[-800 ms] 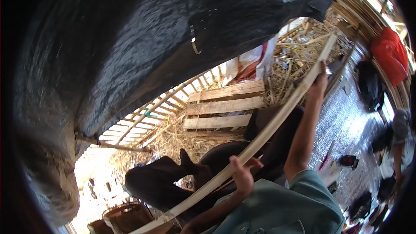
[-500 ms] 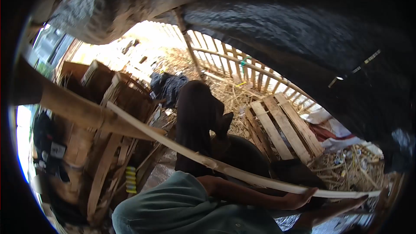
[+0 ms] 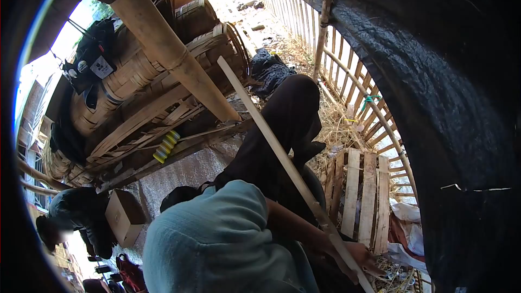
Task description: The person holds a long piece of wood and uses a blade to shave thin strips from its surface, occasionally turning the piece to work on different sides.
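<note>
A long, pale bamboo strip (image 3: pixel 277 146) slants from the upper middle down to the bottom edge, passing over my dark-trousered leg. My left hand (image 3: pixel 354 254) is at its lower part, the arm coming out of a teal sleeve (image 3: pixel 217 239). The strip crosses in front of this hand and hides part of the grip. Fingers show on both sides of the strip, some reaching out to the right. My right hand cannot be made out; the strip's lower end runs out of the frame.
A thick bamboo pole (image 3: pixel 157 38) crosses in front of stacked woven baskets (image 3: pixel 201 16). A slatted wooden pallet (image 3: pixel 361 195) lies on straw beside a bamboo fence (image 3: pixel 374 114). Black sheeting (image 3: pixel 461 103) hangs at right. A person (image 3: pixel 81 217) bends by a cardboard box (image 3: pixel 124 218).
My view has turned and shifted left, showing the other person and the box. The strip now stands steeper. My right hand, seen near its far end before, has dropped from sight.
</note>
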`<state>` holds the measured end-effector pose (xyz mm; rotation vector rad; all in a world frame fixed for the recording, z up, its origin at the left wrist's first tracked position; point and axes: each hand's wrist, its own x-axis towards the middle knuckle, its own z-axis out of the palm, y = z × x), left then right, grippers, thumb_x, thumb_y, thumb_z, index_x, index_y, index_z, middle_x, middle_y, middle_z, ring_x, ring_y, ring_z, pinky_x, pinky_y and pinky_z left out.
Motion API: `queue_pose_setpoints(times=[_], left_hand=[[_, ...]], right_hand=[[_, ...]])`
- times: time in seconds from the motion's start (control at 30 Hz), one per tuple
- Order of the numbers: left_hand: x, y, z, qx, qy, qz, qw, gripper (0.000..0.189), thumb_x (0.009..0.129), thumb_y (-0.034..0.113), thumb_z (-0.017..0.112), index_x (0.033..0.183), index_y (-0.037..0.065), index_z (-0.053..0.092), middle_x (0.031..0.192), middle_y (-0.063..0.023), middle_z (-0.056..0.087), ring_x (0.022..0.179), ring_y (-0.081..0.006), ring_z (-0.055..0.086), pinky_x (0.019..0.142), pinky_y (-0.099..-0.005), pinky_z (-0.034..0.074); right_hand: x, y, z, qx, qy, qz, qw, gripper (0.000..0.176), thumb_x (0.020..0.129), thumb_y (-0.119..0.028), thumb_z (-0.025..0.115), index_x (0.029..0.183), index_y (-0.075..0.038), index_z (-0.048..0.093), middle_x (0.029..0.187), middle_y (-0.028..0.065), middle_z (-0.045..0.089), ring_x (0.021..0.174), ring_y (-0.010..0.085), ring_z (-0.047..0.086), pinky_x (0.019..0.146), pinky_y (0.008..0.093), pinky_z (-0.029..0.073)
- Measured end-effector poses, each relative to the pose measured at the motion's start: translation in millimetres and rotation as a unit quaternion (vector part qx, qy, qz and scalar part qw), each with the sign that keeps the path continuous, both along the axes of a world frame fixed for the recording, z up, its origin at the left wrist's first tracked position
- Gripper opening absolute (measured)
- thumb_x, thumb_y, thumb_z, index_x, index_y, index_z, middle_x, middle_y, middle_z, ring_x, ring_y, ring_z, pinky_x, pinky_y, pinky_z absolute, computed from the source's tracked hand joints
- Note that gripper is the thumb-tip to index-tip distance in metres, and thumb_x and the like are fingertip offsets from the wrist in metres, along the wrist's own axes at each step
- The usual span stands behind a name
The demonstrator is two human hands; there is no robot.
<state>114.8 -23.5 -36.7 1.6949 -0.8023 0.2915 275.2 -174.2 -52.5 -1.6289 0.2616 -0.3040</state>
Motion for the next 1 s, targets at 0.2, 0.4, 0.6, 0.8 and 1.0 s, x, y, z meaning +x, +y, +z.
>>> queue_pose_setpoints(times=[0.2, 0.4, 0.6, 0.8, 1.0], left_hand=[[-22.9, 1.3, 13.7, 0.032, 0.087, 0.022, 0.995, 0.061, 0.085, 0.030, 0.051, 0.139, 0.005, 0.035, 0.092, -0.0209, 0.059, 0.082, -0.0396, 0.058, 0.069, -0.0455, 0.046], [-17.6, -9.1, 24.0, 0.003, 0.151, 0.011, 0.988, 0.053, 0.085, 0.028, 0.047, 0.133, 0.006, 0.041, 0.083, -0.0199, 0.061, 0.077, -0.0407, 0.058, 0.065, -0.0476, 0.046], [-38.4, -46.2, 27.4, 0.110, 0.081, -0.062, 0.989, 0.049, 0.086, 0.028, 0.045, 0.130, 0.006, 0.043, 0.084, -0.0197, 0.061, 0.077, -0.0405, 0.058, 0.064, -0.0483, 0.046], [-72.1, -13.3, 13.2, 0.078, 0.029, -0.022, 0.996, 0.042, 0.090, 0.028, 0.039, 0.126, 0.005, 0.045, 0.084, -0.0195, 0.061, 0.073, -0.0397, 0.058, 0.060, -0.0489, 0.046], [-148.7, 73.3, 29.5, 0.140, -0.004, 0.112, 0.984, 0.043, 0.090, 0.019, 0.047, 0.126, -0.006, 0.047, 0.080, -0.0161, 0.062, 0.067, -0.0325, 0.059, 0.061, -0.0427, 0.047]], right_hand=[[-3.9, 4.5, -3.6, 0.013, 0.015, 0.024, 1.000, 0.055, 0.089, -0.040, 0.056, 0.128, -0.002, 0.048, 0.110, 0.0139, 0.054, 0.094, 0.0259, 0.057, 0.078, 0.0389, 0.050], [-10.2, 5.9, -2.6, 0.020, 0.007, 0.044, 0.999, 0.052, 0.089, -0.037, 0.056, 0.128, -0.004, 0.049, 0.110, 0.0133, 0.054, 0.095, 0.0250, 0.056, 0.080, 0.0389, 0.049], [-12.3, 3.4, -2.4, 0.032, 0.004, 0.053, 0.998, 0.050, 0.089, -0.035, 0.056, 0.128, -0.005, 0.049, 0.110, 0.0128, 0.054, 0.096, 0.0242, 0.055, 0.082, 0.0390, 0.048], [-20.1, -3.1, -1.9, 0.056, 0.006, 0.045, 0.997, 0.047, 0.090, -0.033, 0.056, 0.128, -0.006, 0.050, 0.111, 0.0123, 0.054, 0.098, 0.0234, 0.054, 0.085, 0.0391, 0.047], [-26.3, -7.6, 4.9, 0.095, -0.009, 0.045, 0.994, 0.045, 0.090, -0.031, 0.056, 0.128, -0.008, 0.051, 0.111, 0.0118, 0.053, 0.099, 0.0226, 0.054, 0.087, 0.0391, 0.046]])
